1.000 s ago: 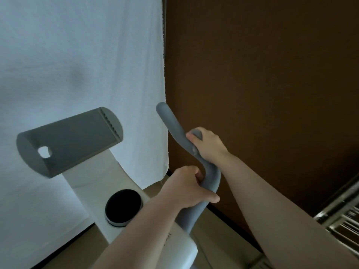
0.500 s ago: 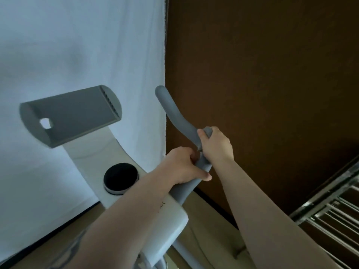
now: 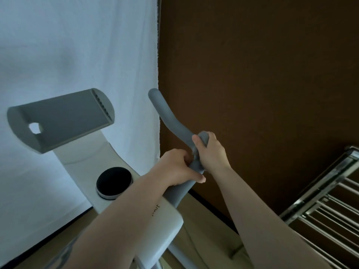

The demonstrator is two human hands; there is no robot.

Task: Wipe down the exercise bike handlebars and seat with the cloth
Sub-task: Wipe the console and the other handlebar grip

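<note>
- Since half a second ago: right hand (image 3: 210, 152) slid slightly up the handlebar (image 3: 171, 121); left hand (image 3: 174, 167) much where it was.
- Nearest, left hand: curled round the bar's lower bend, thumb laid along the underside, just below the right hand and almost touching it; steadying grip, by the look of it.
- Right hand, just above: wrapped round the bar with the cloth (image 3: 203, 137) bunched under the fingers, a grey fuzzy edge showing above the knuckles and beside the thumb.
- Cloth: soft, limp, light; best kept wrapped round the bar under the palm and dragged along.
- Bar: stiff, curved, smooth matte grey, probably grippy rather than slippery; free tip well above the right hand, not yet reached.
- Left of the hands: black dial (image 3: 114, 182) on the white frame (image 3: 165, 216).
- Farther left and up: grey tray (image 3: 64, 121).
- Seat out of view; presumably yet to be wiped.
</note>
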